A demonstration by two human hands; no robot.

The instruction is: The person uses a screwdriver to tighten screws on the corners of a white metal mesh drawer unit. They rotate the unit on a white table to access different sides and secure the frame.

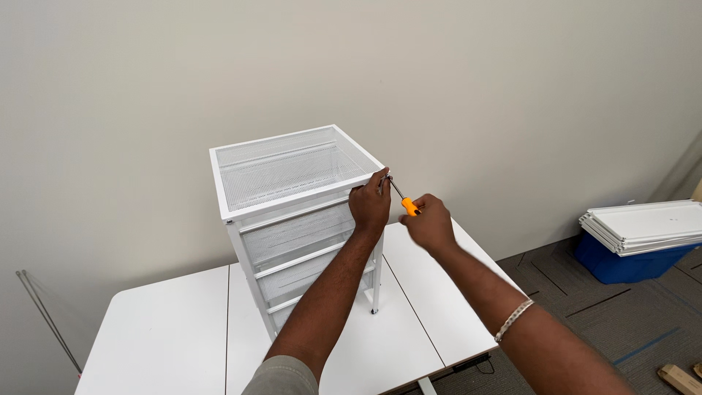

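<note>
A white metal mesh drawer unit (289,172) stands upright on a white table (168,322). My left hand (369,205) grips the unit's front right top corner. My right hand (430,223) holds an orange-handled screwdriver (406,201), its metal tip pointing up-left at that same corner beside my left fingers. A silver bracelet sits on my right wrist. Several mesh drawers show in the unit's front, partly hidden by my left forearm.
The table is made of several white panels pushed against a plain wall. A stack of white panels (643,223) rests on a blue bin (621,263) at the right. Thin metal rods (47,318) lean at the left. A wooden piece (680,377) lies on the carpet.
</note>
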